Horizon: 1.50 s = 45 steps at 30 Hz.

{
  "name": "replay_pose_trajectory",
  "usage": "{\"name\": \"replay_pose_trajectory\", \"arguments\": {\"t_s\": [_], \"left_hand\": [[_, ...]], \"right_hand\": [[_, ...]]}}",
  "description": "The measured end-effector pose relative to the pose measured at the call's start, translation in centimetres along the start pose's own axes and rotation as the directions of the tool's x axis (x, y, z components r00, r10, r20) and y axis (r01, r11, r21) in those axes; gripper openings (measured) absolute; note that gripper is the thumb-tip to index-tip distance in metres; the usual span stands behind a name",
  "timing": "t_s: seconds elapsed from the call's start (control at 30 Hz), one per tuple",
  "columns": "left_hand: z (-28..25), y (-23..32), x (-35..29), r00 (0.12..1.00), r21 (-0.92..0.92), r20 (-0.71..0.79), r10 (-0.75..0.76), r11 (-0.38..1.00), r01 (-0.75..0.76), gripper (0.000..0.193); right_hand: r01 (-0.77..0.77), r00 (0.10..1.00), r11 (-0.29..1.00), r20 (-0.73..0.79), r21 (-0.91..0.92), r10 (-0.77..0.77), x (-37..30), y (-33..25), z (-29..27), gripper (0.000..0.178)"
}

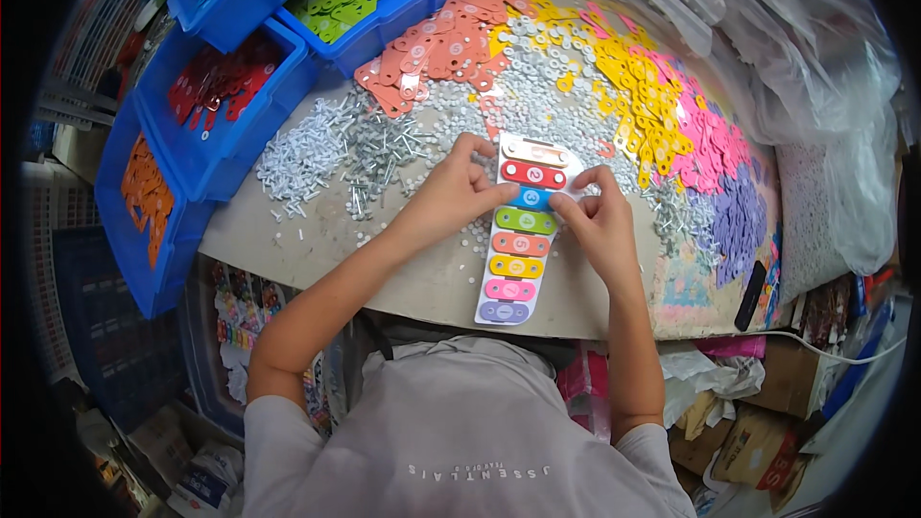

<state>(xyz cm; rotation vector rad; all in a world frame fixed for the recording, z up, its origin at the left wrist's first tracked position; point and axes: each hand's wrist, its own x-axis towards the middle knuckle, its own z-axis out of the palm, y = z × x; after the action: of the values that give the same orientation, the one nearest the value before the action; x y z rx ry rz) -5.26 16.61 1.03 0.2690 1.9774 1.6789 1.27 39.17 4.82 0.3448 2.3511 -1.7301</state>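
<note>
A toy xylophone (486,302) with a white base lies on the table in front of me, its lower end near the table's front edge. Across it runs a column of coloured bars, among them a red bar (533,174), a green bar (526,221) and a purple bar (504,312). My left hand (455,194) is closed, its thumb pressing the left end of the blue bar (533,198). At that bar's other end is the thumb of my right hand (600,221), whose fingers are curled. The thumbs cover both bar ends, so any pins there are hidden.
Blue bins (206,177) with red, orange and green bars stand left. Loose pins (302,149) and white washers (537,77) are heaped beyond my hands. Coral (436,48), yellow (643,101), pink (705,139) and purple bars (739,221) lie in piles. Plastic bags (825,173) bulge at right.
</note>
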Motion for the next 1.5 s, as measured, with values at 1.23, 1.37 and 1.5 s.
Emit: {"name": "replay_pose_trajectory", "arguments": {"t_s": [1.23, 1.37, 1.5], "left_hand": [[-13.9, -0.9, -3.1, 0.783, 0.922, -0.254, 0.568, 0.386, 0.019, 0.008], [-13.3, -0.7, -2.8, 0.781, 0.906, -0.296, 0.550, 0.421, 0.046, 0.007], [-13.3, -0.8, -2.3, 0.806, 0.897, -0.306, 0.507, 0.438, 0.065, 0.006]], "right_hand": [[0.268, 0.766, 0.940, -0.544, -0.211, -0.341, -3.6, 4.8, 2.1, 0.015], [0.167, 0.682, 0.903, -0.615, -0.396, -0.396, -3.1, 4.1, -1.0, 0.010], [-0.016, 0.622, 0.784, -0.620, -0.621, -0.479, -3.5, 4.6, -6.3, 0.009]]}}
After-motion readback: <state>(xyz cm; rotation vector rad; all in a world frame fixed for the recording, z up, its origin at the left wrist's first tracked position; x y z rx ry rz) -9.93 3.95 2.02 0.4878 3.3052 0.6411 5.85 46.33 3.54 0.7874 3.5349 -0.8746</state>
